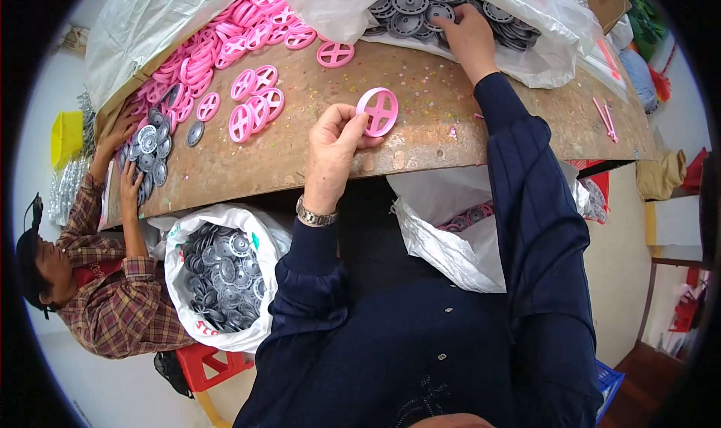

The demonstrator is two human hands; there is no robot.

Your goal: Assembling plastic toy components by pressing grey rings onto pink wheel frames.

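My left hand (336, 144) pinches a pink spoked plastic wheel (378, 111) above the near edge of the brown worktable (420, 135). My right hand (467, 39) reaches far across into a white bag of grey round discs (409, 11), its fingers closed among them; whether it grips one I cannot tell. Several loose pink wheels (254, 105) lie on the table to the left of my left hand. A large heap of pink wheels (225, 34) spills from a plastic sack at the back left.
A co-worker in a plaid shirt (113, 308) sits at the left, both hands on grey discs (146, 146) at the table's corner. Below the table stand a white sack of grey discs (225, 274) and another white bag (451, 233). Pink sticks (605, 119) lie at the right.
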